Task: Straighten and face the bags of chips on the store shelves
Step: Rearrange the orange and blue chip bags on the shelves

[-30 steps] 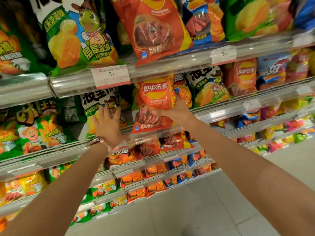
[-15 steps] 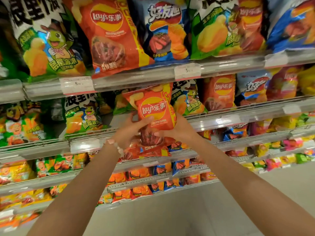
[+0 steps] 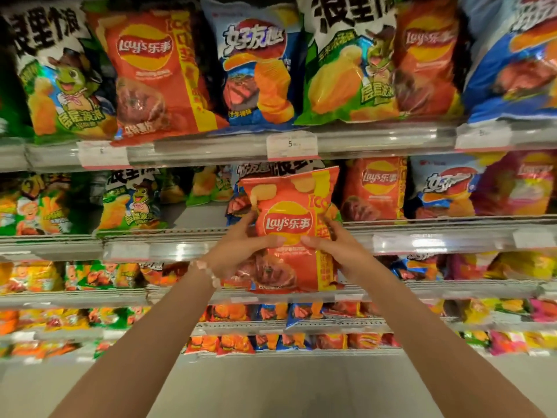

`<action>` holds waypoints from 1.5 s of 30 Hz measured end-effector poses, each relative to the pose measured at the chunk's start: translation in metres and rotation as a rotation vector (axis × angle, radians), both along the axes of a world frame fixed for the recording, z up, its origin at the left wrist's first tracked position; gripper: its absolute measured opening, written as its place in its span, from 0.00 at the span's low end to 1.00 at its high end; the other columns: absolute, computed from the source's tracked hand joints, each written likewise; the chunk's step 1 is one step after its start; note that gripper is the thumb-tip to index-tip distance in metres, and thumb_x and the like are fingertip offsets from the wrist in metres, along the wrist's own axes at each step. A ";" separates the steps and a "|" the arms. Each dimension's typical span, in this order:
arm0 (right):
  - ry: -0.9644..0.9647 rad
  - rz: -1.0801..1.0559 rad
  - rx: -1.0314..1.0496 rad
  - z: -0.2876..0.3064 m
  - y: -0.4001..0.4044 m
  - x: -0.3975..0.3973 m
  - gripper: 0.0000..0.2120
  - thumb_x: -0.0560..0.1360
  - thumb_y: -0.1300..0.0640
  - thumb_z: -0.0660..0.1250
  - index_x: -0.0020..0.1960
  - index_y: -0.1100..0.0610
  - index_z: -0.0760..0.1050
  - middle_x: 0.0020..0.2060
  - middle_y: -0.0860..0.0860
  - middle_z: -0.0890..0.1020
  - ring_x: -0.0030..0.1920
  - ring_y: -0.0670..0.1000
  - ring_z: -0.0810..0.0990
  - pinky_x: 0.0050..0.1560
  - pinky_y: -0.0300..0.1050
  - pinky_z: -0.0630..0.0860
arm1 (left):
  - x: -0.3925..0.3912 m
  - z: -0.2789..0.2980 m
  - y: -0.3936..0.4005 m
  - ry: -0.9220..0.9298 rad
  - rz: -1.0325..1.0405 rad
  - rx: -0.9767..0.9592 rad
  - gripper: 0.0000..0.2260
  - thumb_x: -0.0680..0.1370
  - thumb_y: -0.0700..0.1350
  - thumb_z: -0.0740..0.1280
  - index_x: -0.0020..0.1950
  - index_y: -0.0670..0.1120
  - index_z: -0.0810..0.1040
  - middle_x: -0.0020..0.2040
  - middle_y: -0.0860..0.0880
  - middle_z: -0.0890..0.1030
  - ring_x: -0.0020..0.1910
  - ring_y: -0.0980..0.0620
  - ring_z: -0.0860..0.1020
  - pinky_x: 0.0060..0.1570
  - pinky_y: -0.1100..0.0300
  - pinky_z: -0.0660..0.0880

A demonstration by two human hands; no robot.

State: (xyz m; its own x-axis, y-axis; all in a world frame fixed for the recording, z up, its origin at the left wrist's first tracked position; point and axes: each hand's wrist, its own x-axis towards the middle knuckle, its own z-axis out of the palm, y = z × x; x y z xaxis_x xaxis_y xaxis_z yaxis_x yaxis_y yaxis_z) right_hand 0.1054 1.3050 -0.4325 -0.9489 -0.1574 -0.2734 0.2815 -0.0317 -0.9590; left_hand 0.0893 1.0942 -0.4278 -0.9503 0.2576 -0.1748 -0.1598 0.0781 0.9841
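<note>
I have the red Lay's bag (image 3: 289, 230) up in front of the second shelf (image 3: 437, 233), label toward me and roughly upright, tipped a little to one side. My left hand (image 3: 238, 251) grips its left edge, thumb across the front under the logo and fingers curled behind, and my right hand (image 3: 337, 248) pinches the right edge the same way, thumb on the front. The bag is off the shelf, held in the air before a slot between a blue bag (image 3: 238, 203) on the left, mostly hidden behind mine, and another red Lay's bag (image 3: 373, 188) on the right. The risk, as I judge it, is in the setting down: the bag is puffy and slick, so if I push it in crooked its bottom seam could catch the shelf lip and it would slump forward, or its corners could shove the neighbours askew and undo their facing. Squeezing too hard could crush the chips inside. The shelf above (image 3: 211, 149) carries a row of big bags standing face out: a green cartoon-turtle bag (image 3: 63, 86), a large red Lay's bag (image 3: 150, 76) leaning right, and a large blue bag (image 3: 259, 67). Further left on my shelf stands a smaller green turtle bag (image 3: 132, 200). The lower shelves (image 3: 271, 325) hold small packets, too blurred to name.
</note>
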 end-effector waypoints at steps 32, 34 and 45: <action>0.118 -0.262 -0.058 0.008 0.092 0.013 0.38 0.54 0.47 0.77 0.61 0.40 0.64 0.56 0.47 0.77 0.52 0.53 0.80 0.36 0.46 0.80 | -0.102 0.006 0.089 0.185 0.426 -0.299 0.37 0.60 0.56 0.78 0.63 0.42 0.70 0.51 0.47 0.80 0.44 0.51 0.79 0.36 0.59 0.78; 0.119 -0.241 -0.066 0.012 0.093 0.014 0.35 0.53 0.46 0.77 0.57 0.39 0.67 0.58 0.49 0.77 0.53 0.55 0.81 0.40 0.49 0.80 | -0.096 0.011 0.080 0.153 0.414 -0.294 0.34 0.62 0.54 0.79 0.61 0.44 0.69 0.47 0.49 0.80 0.37 0.55 0.79 0.28 0.62 0.75; 0.125 -0.062 -0.046 0.019 0.090 0.016 0.34 0.51 0.48 0.78 0.55 0.39 0.71 0.54 0.50 0.81 0.44 0.52 0.85 0.33 0.46 0.80 | -0.052 0.052 -0.026 0.146 0.541 -0.437 0.58 0.48 0.67 0.77 0.73 0.44 0.65 0.56 0.51 0.79 0.51 0.51 0.78 0.50 0.56 0.77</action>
